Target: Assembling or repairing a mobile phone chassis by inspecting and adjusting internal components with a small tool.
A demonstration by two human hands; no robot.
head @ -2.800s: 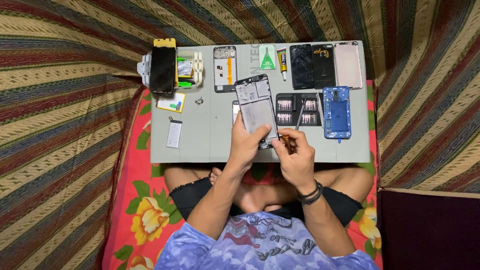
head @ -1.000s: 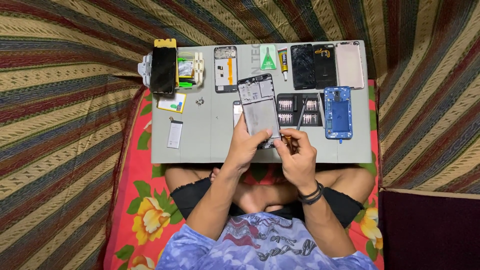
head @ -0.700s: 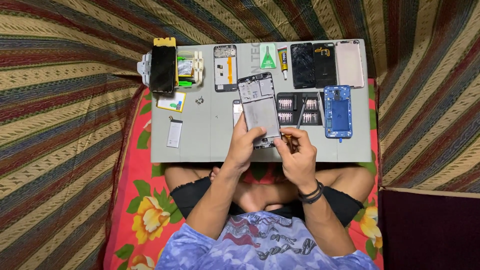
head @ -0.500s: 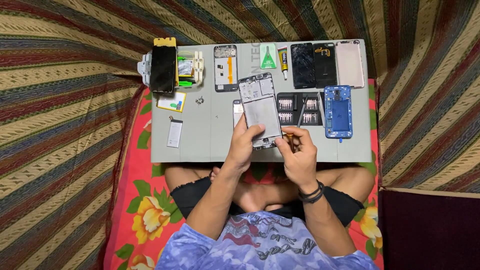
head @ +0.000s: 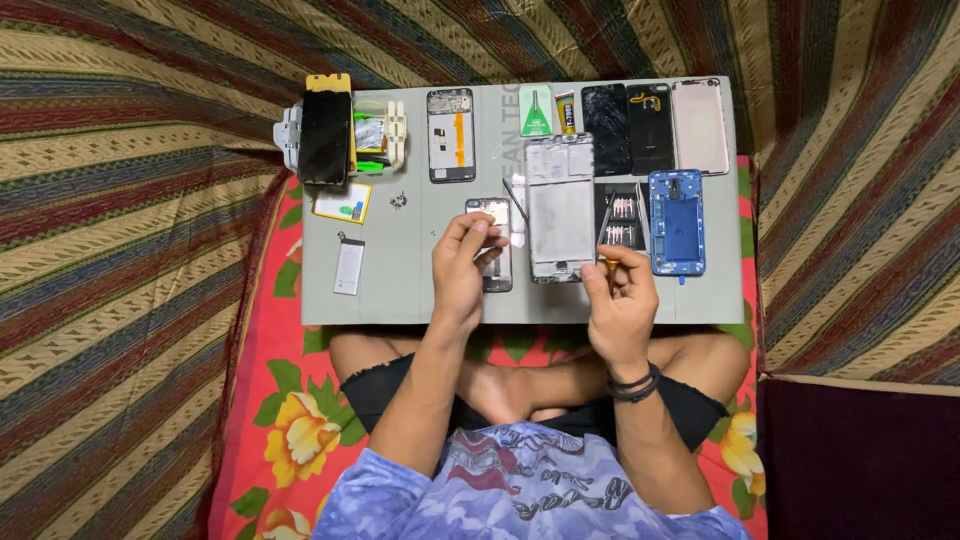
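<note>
While the opened phone (head: 560, 208) lies flat near the board's (head: 400, 300) near edge, it looks light, thin and fragile; best gripped by its long side rims. The left hand (head: 462, 262) pinches a small part over a second phone body (head: 495, 245); the right hand (head: 620, 300) grips a slim tool (head: 607, 225). Along the far edge lie about five phone pieces; one blue back cover (head: 677, 222) sits toward the right edge.

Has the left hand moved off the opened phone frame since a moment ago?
Yes. The left hand has let go of the phone frame and shifted left along the grey mat, now beside it.
</note>
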